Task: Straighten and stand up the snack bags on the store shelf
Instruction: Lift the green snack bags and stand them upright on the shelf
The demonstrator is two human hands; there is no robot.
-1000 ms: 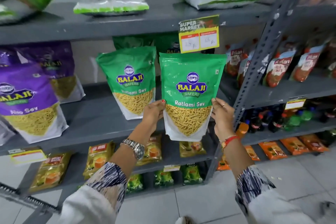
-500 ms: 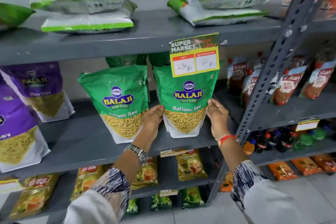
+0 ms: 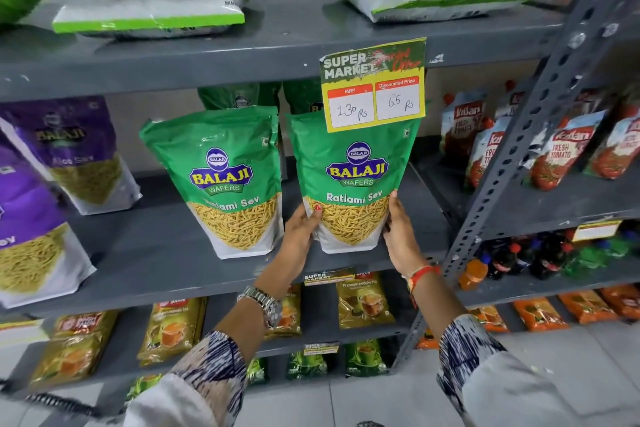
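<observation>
**Green bag set down on the shelf**

Lowered since a second ago, the right-hand Ratlami Sev bag (image 3: 353,184) now rests with its base on the grey shelf (image 3: 166,253) instead of hanging out in front of it. Both hands remain on it. The left hand (image 3: 303,232) presses its lower left edge, thumb laid across the front panel; the right hand (image 3: 398,236) cups the lower right edge. Each grip is partly closed around the bag's sides, low down, probably because that is where a pouch can be squared on its gusset without crushing the contents.

Just left of the left grip stands a matching green bag (image 3: 225,180), upright, close beside the held one but seemingly not touching. Above the grips, the yellow price card (image 3: 374,87) hanging from the upper shelf covers the held bag's top edge, so I cannot tell whether that edge is straight. Further left, the purple bags (image 3: 69,152) lean backwards, and white-and-green bags (image 3: 149,14) on the upper shelf lie flat, so straightening looks far from finished.
</observation>
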